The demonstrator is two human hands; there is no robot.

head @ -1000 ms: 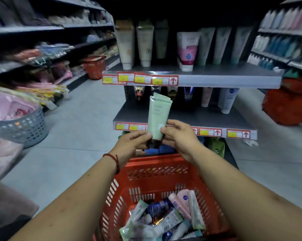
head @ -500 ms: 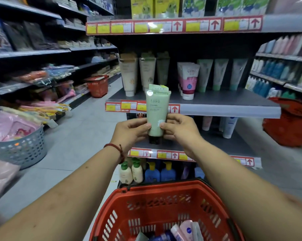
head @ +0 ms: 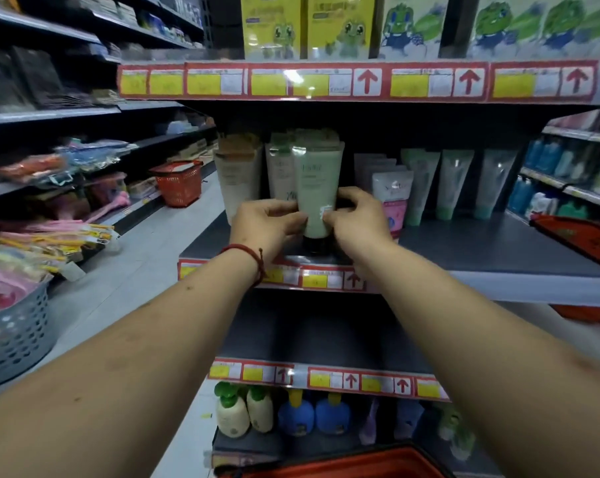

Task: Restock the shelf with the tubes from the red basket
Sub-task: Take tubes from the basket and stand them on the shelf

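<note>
Left hand (head: 267,224) and right hand (head: 357,219), pinching the pale green plastic tube (head: 317,188), are now setting it at the grey metal shelf's (head: 481,250) front edge: nearly stocked.

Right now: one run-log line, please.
phase: placing | left hand: pinches green tube | right hand: pinches green tube | green tube: upright, cap down, at shelf front

Green tube (head: 315,188): smooth plastic, slight sheen, glossy black cap. Shelf (head: 491,246): matt grey metal. Basket (head: 343,468): red plastic.
</note>
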